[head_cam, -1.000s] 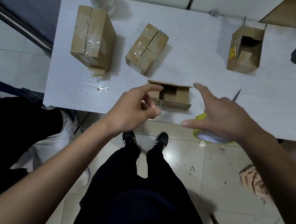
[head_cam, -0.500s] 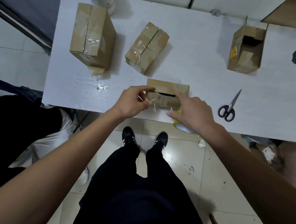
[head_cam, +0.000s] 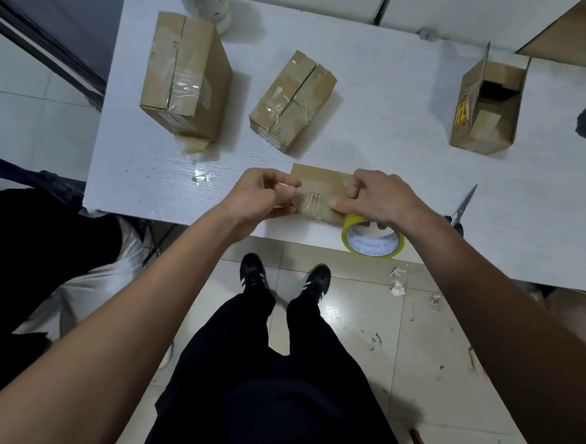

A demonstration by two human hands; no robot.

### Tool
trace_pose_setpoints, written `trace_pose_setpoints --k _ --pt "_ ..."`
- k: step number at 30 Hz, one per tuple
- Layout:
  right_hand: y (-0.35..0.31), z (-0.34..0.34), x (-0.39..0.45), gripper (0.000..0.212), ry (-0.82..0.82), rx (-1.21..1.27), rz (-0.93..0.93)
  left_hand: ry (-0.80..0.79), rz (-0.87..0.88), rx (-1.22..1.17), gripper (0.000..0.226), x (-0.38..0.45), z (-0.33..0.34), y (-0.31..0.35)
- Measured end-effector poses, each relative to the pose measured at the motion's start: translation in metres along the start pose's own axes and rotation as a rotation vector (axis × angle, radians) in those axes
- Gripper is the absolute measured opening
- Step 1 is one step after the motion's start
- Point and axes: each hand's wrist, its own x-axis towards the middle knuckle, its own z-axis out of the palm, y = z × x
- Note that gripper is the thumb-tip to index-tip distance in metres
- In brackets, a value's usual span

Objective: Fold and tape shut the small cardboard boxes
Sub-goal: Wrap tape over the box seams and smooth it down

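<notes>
A small cardboard box (head_cam: 321,180) lies at the near edge of the white table (head_cam: 378,100), its flaps folded down. My left hand (head_cam: 262,196) pinches the free end of clear tape at the box's left end. My right hand (head_cam: 375,196) presses on the box's right side and carries a yellow tape roll (head_cam: 373,238) below its palm. A strip of clear tape stretches across the box between both hands.
Two taped boxes stand further back: a large one (head_cam: 187,78) at the left and a mid-sized one (head_cam: 292,100). An open box (head_cam: 487,106) stands at the right. Scissors (head_cam: 462,206) lie right of my right hand. A white cylinder (head_cam: 202,0) stands at the far edge.
The box flaps went from open to folded down. My right hand came in from the right with the tape roll onto the box. My left hand now pulls the tape end to the box's left end.
</notes>
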Motion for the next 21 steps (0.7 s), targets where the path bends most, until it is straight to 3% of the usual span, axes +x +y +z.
trace_pose_setpoints --k 5,12,16,21 --pt "-0.005 -0.008 -0.001 0.055 -0.049 0.010 -0.009 -0.050 0.018 0.073 0.015 -0.004 -0.015 0.009" --pt "-0.027 -0.004 0.003 0.062 0.042 -0.063 0.140 0.171 -0.041 0.233 0.011 0.012 -0.010 0.011" --pt "-0.048 -0.008 -0.002 0.050 0.037 -0.226 0.149 0.152 -0.145 0.045 0.017 0.015 -0.011 0.003" --pt "-0.069 -0.012 -0.002 0.036 0.032 -0.417 0.110 0.136 -0.120 -0.121 0.009 0.014 -0.014 -0.004"
